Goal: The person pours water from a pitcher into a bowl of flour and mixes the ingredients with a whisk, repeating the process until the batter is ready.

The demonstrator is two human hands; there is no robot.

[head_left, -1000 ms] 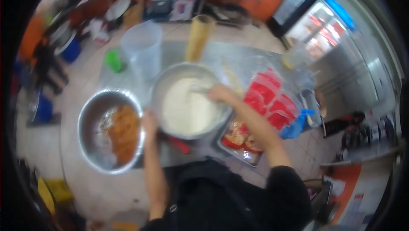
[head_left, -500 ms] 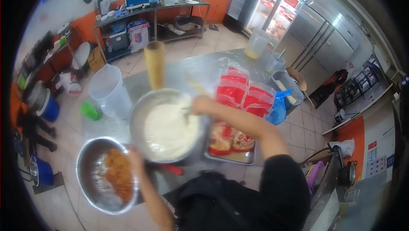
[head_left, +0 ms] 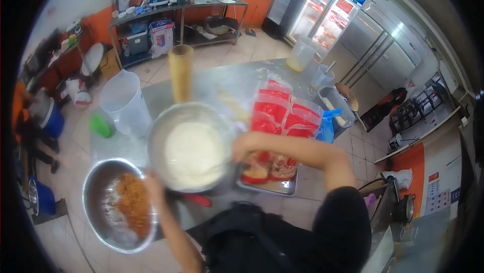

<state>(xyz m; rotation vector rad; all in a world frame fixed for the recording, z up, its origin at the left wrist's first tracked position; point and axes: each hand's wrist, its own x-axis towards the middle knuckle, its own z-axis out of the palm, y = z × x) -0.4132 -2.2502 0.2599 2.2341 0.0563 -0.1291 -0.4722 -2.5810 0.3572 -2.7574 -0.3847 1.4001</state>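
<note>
Steel table (head_left: pixel 212 81), two bowls side by side in front of the wearer, who is in black. The large bowl (head_left: pixel 158 137) holds a pale, smooth batter (head_left: pixel 194 151) and sits near the table's front edge. To its left, lower in view, a shiny metal basin (head_left: pixel 101 195) with a crumbly orange mass (head_left: pixel 133 203) heaped toward its right side.

Right hand (head_left: pixel 244 147) at the right rim of the large bowl, forearm crossing over from the right. Fingers look curled in, but blur hides whether they close on anything — grip cannot be told. Left hand (head_left: pixel 154 187) at the basin's right rim, between the two vessels; also blurred, so I cannot say whether it grasps the rim or only rests there.

Behind the large bowl, a tall tan cylinder (head_left: pixel 181 74) stands upright. Left of that, a clear pitcher (head_left: pixel 123 104), with a green cup (head_left: pixel 101 126) just beside it. A red object (head_left: pixel 197 200) lies just below the large bowl, partly hidden.

Right side: red-and-clear packets (head_left: pixel 272 107) lie flat; nearer the wearer, a metal tray (head_left: pixel 275 187) with more packs in it. A blue bag (head_left: pixel 326 128) sits beside the packets — a jug (head_left: pixel 300 55) with yellowish contents stands farther back.
</note>
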